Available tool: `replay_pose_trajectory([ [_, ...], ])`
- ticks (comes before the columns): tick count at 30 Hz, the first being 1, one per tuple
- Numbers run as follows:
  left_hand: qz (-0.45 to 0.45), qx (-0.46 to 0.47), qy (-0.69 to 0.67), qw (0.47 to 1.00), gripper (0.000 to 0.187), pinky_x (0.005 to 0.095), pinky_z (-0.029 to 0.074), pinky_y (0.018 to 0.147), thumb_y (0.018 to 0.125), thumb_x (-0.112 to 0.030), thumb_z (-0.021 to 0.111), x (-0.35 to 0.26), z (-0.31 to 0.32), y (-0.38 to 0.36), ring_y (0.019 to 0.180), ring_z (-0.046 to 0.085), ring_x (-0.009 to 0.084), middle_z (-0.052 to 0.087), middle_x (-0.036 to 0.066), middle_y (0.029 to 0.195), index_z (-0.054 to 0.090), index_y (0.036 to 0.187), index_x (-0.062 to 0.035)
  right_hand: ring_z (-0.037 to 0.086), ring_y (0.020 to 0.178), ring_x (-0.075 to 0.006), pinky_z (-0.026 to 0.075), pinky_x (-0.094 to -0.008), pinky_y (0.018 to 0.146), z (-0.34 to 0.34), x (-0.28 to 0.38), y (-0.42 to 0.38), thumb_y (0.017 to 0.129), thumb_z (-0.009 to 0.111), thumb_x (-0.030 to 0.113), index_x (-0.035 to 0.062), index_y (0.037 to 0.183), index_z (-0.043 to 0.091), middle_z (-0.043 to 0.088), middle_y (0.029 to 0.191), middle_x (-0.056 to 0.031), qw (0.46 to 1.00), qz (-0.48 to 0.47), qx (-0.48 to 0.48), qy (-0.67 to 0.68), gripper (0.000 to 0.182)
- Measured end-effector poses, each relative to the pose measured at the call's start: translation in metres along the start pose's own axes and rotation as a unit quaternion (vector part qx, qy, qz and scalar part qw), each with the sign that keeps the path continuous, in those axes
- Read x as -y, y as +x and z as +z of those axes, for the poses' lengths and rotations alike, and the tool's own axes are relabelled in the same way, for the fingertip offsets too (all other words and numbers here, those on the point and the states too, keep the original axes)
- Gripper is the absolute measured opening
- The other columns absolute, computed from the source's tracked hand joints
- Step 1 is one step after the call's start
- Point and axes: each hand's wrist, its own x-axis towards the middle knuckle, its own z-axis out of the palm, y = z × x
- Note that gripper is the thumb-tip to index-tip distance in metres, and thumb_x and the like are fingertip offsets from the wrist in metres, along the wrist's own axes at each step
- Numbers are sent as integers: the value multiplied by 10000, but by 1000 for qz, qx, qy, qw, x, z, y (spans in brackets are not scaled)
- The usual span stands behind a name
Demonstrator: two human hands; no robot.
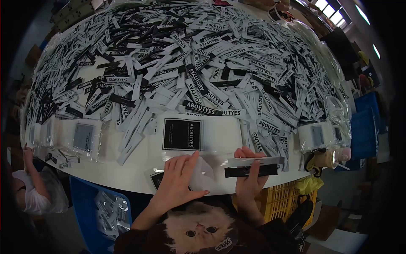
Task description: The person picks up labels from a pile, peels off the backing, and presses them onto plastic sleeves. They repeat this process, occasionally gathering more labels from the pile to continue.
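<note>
My right hand (pixel 248 184) grips a white narrow stick packet (pixel 258 161) and a black one (pixel 264 170), lying across its fingers. My left hand (pixel 177 180) has its fingers stretched out and its thumb apart, at the table's front edge. Beside those fingers, and maybe touching them, is a translucent plastic bag (pixel 203 174). Partly under the left hand lies another bag with a black printed panel (pixel 157 179). Just beyond both hands sits a stack of clear bags (pixel 220 133), its top one bearing a black "ABOUTYES" panel (pixel 182 134).
A heap of black and white stick packets (pixel 203 84) covers much of the white table (pixel 122 178). Bagged stacks stand left (pixel 83 136) and right (pixel 315 136). Below are a blue bin (pixel 84 203) and a yellow crate (pixel 279 201). Another person (pixel 36 184) is at left.
</note>
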Motion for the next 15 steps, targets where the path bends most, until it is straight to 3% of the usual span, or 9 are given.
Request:
replay_pose_trajectory([
  [3, 3, -24, -36, 999, 989, 419, 312, 929, 572, -375, 795, -7, 1, -1, 1071, 413, 307, 428, 145, 1154, 314, 1348, 5, 536, 1077, -325, 391, -474, 978, 27, -3, 0, 964, 391, 132, 6, 1113, 402, 530, 1149, -236, 999, 6, 18, 50, 196],
  [4, 0, -53, -68, 996, 994, 419, 309, 931, 566, -371, 799, -9, 1, -1, 1076, 410, 308, 427, 145, 1155, 314, 1348, 6, 476, 1163, -319, 345, -430, 999, 33, -6, -2, 948, 422, 101, -10, 1098, 431, 526, 1171, -256, 994, 47, 82, 58, 187],
  [6, 4, -92, -44, 995, 990, 421, 314, 930, 568, -375, 804, -5, 5, -2, 1083, 404, 319, 425, 144, 1157, 319, 1344, 3, 438, 1209, -284, 321, -399, 1016, 35, -8, -3, 935, 444, 75, -20, 1077, 478, 541, 1181, -221, 958, 109, 226, -140, 174],
  [7, 4, -132, -23, 991, 985, 424, 319, 929, 570, -380, 809, -5, 6, -3, 1090, 398, 330, 424, 143, 1160, 324, 1340, -1, 483, 1170, -262, 362, -357, 984, 37, -6, -6, 901, 485, 11, -28, 1060, 510, 554, 1182, -191, 949, 190, 210, -140, 166],
  [8, 2, -134, -23, 991, 985, 424, 319, 929, 570, -380, 809, -6, 4, -3, 1090, 398, 330, 424, 143, 1160, 324, 1340, -1, 483, 1170, -262, 362, -357, 984, 35, -7, -11, 901, 485, 11, -28, 1060, 510, 554, 1182, -191, 948, 192, 213, -140, 166],
  [10, -35, -137, -123, 982, 748, 376, 416, 813, 675, -334, 766, -10, -5, 0, 968, 509, 322, 506, 156, 1111, 431, 1265, -19, 554, 1078, -257, 423, -323, 919, 27, -11, -16, 858, 527, -42, -34, 1059, 513, 583, 1136, -178, 959, 204, 133, -144, 202],
  [11, -37, -138, -124, 982, 748, 376, 416, 813, 675, -334, 766, -4, -10, 0, 968, 509, 322, 506, 156, 1111, 431, 1265, -19, 554, 1078, -257, 423, -323, 919, 23, -12, -16, 858, 527, -42, -34, 1059, 513, 583, 1136, -178, 959, 205, 134, -145, 202],
  [13, -146, 4, -207, 967, 394, 324, 462, 635, 800, -241, 667, 17, -23, -5, 735, 590, 304, 604, 166, 915, 556, 1108, -20, 593, 1003, -215, 457, -285, 864, 16, -11, -16, 819, 565, -76, -41, 1073, 517, 608, 1091, -161, 956, 250, 122, -94, 261],
  [15, -129, 22, -211, 969, 279, 313, 456, 581, 828, -190, 625, 27, -30, -10, 655, 586, 301, 603, 170, 829, 581, 1040, -15, 594, 990, -198, 460, -281, 856, 26, -4, -8, 815, 572, -72, -43, 1082, 515, 616, 1073, -156, 969, 214, 91, -85, 274],
])
